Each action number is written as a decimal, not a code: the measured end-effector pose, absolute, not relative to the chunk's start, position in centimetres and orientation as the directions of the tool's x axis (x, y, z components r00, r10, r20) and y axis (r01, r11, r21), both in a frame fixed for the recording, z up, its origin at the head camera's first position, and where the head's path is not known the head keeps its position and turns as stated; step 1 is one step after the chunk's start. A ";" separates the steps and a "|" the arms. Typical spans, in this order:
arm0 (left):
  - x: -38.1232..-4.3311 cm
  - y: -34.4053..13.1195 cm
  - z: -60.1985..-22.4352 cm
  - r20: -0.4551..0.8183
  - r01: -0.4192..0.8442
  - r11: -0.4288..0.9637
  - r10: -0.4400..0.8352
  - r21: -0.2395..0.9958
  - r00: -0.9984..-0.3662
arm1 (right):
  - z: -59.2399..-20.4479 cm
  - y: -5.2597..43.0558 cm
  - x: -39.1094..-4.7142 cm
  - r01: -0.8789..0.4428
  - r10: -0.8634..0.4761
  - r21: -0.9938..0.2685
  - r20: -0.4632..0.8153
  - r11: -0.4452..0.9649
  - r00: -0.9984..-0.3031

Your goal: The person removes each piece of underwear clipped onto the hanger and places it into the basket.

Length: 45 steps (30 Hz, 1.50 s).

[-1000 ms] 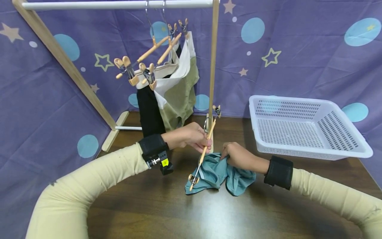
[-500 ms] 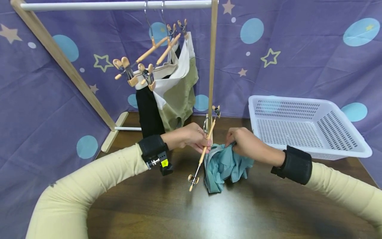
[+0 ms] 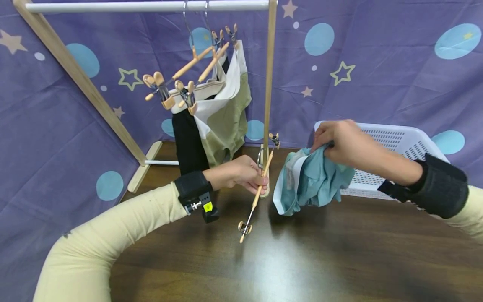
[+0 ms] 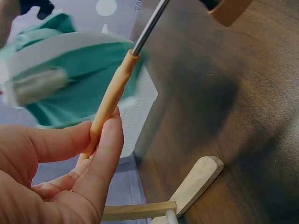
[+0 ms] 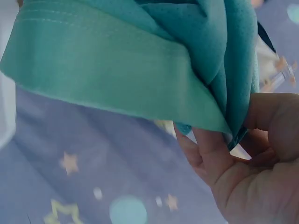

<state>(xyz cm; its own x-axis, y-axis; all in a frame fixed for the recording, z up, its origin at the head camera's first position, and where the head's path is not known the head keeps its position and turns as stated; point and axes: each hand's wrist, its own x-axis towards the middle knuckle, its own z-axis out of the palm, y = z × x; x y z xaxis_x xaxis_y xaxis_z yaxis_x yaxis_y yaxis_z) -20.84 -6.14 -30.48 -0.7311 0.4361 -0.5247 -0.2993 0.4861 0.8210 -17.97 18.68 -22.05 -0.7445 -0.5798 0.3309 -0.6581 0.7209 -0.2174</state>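
My left hand (image 3: 244,173) pinches the middle of a wooden clip hanger (image 3: 256,198), which slants over the table with a metal clip near each end. The left wrist view shows thumb and fingers around its bar (image 4: 114,86). Further right, my right hand (image 3: 349,140) holds up a pair of teal shorts (image 3: 318,178) by the edge. They hang bunched above the table, the pale waistband and a light label facing left. In the right wrist view, fingertips (image 5: 212,151) and thumb pinch the folded teal cloth (image 5: 107,74). The hanger's clips hold no cloth.
A white perforated basket (image 3: 419,136) stands at the back right, partly behind my right arm. On the left is a wooden rack with a white rail (image 3: 113,6), carrying an olive-and-white garment (image 3: 228,117) and a black one (image 3: 188,140) on clip hangers.
My right hand has lifted the teal shorts off the table and carried them right and back, beside the basket. The left hand and its hanger have barely moved.
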 end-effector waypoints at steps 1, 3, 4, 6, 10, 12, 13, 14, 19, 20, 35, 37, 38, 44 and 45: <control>-20.8 -6.1 -30.4 -0.522 -0.297 0.485 0.437 0.823 -0.732 | -21.2 19.1 -18.0 -0.639 -0.558 -0.209 0.338 0.740 -0.758; -20.7 -6.1 -30.3 -0.519 -0.297 0.482 0.436 0.824 -0.735 | -19.4 20.1 -18.1 -0.605 -0.522 -0.195 0.347 0.772 -0.779; -20.7 -6.1 -30.2 -0.519 -0.297 0.483 0.433 0.824 -0.737 | -18.5 20.7 -18.2 -0.587 -0.504 -0.186 0.352 0.788 -0.789; -20.6 -6.0 -30.2 -0.520 -0.298 0.484 0.428 0.823 -0.739 | -17.2 21.7 -18.6 -0.555 -0.478 -0.161 0.351 0.816 -0.805; -20.7 -6.0 -30.3 -0.522 -0.301 0.489 0.416 0.819 -0.745 | -15.3 23.6 -19.6 -0.480 -0.411 -0.124 0.359 0.869 -0.838; -20.7 -6.0 -30.4 -0.524 -0.299 0.495 0.413 0.816 -0.745 | -14.5 24.5 -20.0 -0.446 -0.379 -0.130 0.352 0.886 -0.856; -20.7 -6.0 -30.4 -0.525 -0.298 0.498 0.413 0.814 -0.744 | -14.2 25.1 -20.3 -0.431 -0.365 -0.134 0.350 0.892 -0.863; -20.7 -5.9 -30.4 -0.526 -0.297 0.501 0.412 0.813 -0.744 | -13.9 25.6 -20.5 -0.418 -0.351 -0.139 0.345 0.898 -0.870; -20.7 -5.8 -30.4 -0.524 -0.297 0.498 0.415 0.815 -0.744 | -12.7 28.6 -22.4 -0.342 -0.266 -0.199 0.329 0.918 -0.906; -20.7 -5.8 -30.4 -0.524 -0.298 0.496 0.415 0.816 -0.744 | -12.6 29.2 -22.8 -0.323 -0.245 -0.216 0.323 0.921 -0.914; -20.5 -5.8 -30.1 -0.525 -0.282 0.509 0.432 0.813 -0.733 | -12.6 35.4 -27.7 -0.192 -0.144 -0.182 0.246 0.964 -0.959; -20.5 -5.9 -30.1 -0.519 -0.264 0.517 0.445 0.814 -0.729 | -12.8 36.1 -28.3 -0.182 -0.137 -0.191 0.227 0.965 -0.964; -20.5 -5.9 -30.1 -0.517 -0.258 0.519 0.451 0.815 -0.728 | -12.9 36.5 -28.6 -0.180 -0.135 -0.199 0.217 0.963 -0.967; -20.6 -5.7 -30.3 -0.517 -0.265 0.509 0.454 0.819 -0.725 | -13.6 37.9 -30.2 -0.116 -0.095 -0.197 0.113 0.974 -0.989; -20.7 -5.7 -30.3 -0.519 -0.268 0.507 0.454 0.819 -0.724 | -13.9 38.1 -30.4 -0.108 -0.091 -0.186 0.098 0.977 -0.991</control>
